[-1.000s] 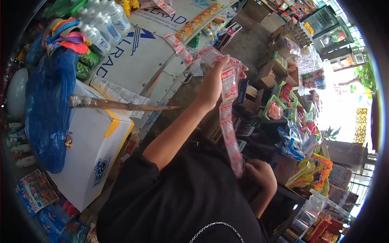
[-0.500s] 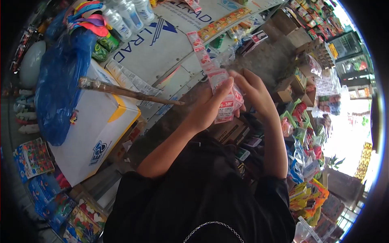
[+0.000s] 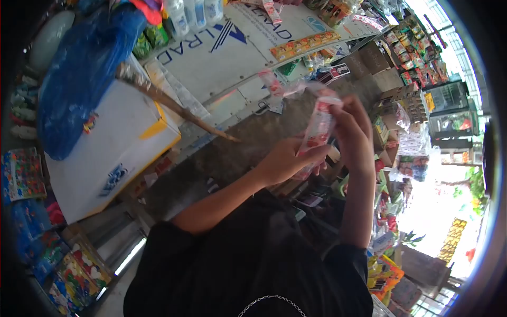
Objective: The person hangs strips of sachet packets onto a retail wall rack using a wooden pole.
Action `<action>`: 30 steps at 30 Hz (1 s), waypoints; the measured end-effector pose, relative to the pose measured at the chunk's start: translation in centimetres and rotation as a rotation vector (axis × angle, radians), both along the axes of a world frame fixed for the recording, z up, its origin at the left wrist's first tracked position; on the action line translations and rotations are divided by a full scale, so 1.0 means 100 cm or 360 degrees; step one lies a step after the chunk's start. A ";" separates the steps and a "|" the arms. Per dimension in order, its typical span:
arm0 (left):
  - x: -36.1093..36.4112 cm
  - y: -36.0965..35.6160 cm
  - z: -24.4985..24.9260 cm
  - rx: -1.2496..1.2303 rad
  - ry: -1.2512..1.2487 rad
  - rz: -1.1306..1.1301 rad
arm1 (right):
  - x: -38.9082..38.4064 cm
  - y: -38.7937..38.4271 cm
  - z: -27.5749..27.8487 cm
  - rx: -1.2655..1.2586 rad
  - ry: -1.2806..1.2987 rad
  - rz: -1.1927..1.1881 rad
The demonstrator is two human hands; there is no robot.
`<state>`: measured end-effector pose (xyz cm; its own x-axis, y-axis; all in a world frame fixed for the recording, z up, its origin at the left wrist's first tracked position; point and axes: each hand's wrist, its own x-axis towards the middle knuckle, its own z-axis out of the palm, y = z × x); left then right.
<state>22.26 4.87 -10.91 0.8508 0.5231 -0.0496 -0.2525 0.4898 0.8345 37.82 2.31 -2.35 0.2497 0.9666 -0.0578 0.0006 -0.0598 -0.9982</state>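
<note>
The left hand [image 3: 285,161] grips the lower part of a red-and-white sachet strip [image 3: 319,126], while the right hand [image 3: 355,129] pinches its upper part; a loose length [image 3: 271,83] (blurred) trails towards the white, lettered tabletop [image 3: 207,79]. The step appears to be folding; another fold would call for a steady left grip as the right gathers slack.

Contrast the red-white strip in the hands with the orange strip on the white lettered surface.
Support: the red-white strip is in the left hand and right hand; the orange strip lies on the white lettered surface.
Shape: the red-white strip bends; the orange strip runs straight.
Shared: both are long, narrow and patterned.
</note>
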 end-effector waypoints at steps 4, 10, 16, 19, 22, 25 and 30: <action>-0.001 0.000 -0.011 0.0773 0.0057 0.0074 | -0.012 -0.024 0.030 0.0317 -0.0480 -0.0309; 0.010 -0.001 -0.009 0.0789 -0.0142 0.0091 | -0.019 -0.039 0.064 0.0629 -0.0895 -0.0909; -0.007 0.004 0.013 0.0806 -0.0051 -0.0023 | -0.020 -0.046 0.083 0.0469 -0.0863 -0.1379; -0.021 0.002 0.029 0.0595 -0.0019 -0.0142 | -0.033 -0.040 0.092 0.0656 -0.0853 -0.1469; -0.022 -0.003 0.019 0.0597 0.0098 -0.0138 | -0.037 -0.038 0.097 0.0459 -0.0800 -0.1466; -0.031 -0.005 0.021 0.0437 -0.0019 -0.0235 | -0.033 -0.040 0.083 0.0448 -0.0704 -0.1371; -0.048 -0.008 0.027 0.0496 -0.0104 -0.0344 | -0.036 -0.035 0.076 0.0811 -0.0631 -0.1040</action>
<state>17.43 4.12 -8.23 0.9393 0.3125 0.1415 -0.2286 0.2627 0.9374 34.19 -1.15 5.21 0.6663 0.5112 0.5429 0.4693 0.2784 -0.8380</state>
